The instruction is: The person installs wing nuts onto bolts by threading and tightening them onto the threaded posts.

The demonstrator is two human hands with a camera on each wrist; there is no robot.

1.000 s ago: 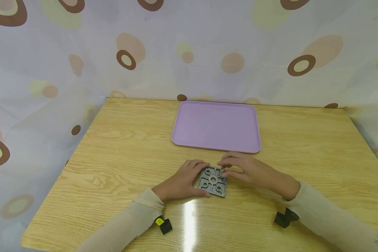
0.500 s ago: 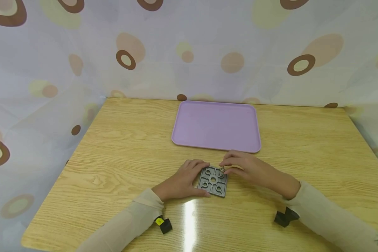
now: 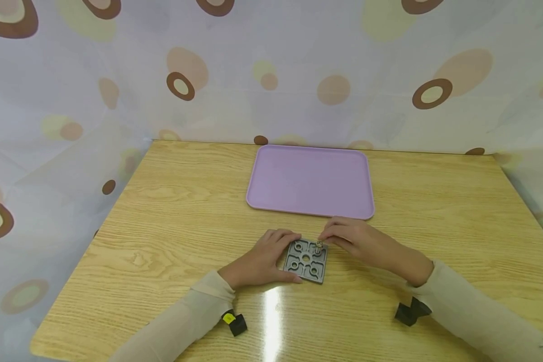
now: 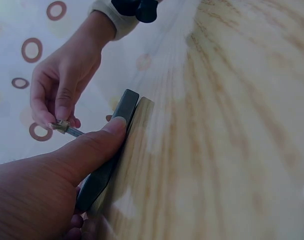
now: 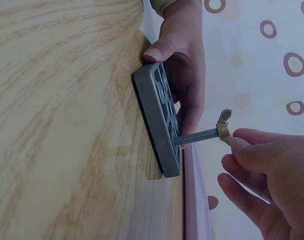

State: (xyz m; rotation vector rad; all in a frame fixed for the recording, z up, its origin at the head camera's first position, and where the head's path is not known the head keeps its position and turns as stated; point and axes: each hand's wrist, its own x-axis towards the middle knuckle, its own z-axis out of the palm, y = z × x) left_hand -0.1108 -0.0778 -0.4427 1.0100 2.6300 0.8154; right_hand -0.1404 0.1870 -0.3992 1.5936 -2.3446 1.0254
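Note:
A square grey metal plate (image 3: 304, 271) with several round holes lies flat on the wooden table. My left hand (image 3: 264, 261) grips it by opposite edges, with the thumb on the near side and fingers at the far side. From one far corner of the plate rises a threaded bolt (image 5: 199, 136), roughly upright. At its upper end sits a brass-coloured wing nut (image 5: 223, 131). My right hand (image 3: 364, 244) pinches one wing of that nut between thumb and index finger, as the right wrist view shows. The remaining right fingers are loosely bent.
A lilac tray (image 3: 309, 181) lies behind the plate, its near right corner close to my right fingers. The wooden table (image 3: 176, 201) runs back to a spotted curtain (image 3: 298, 65).
My right fingers have shifted around the wing nut, spreading slightly apart and then closing on it again. The left hand and plate have stayed in place.

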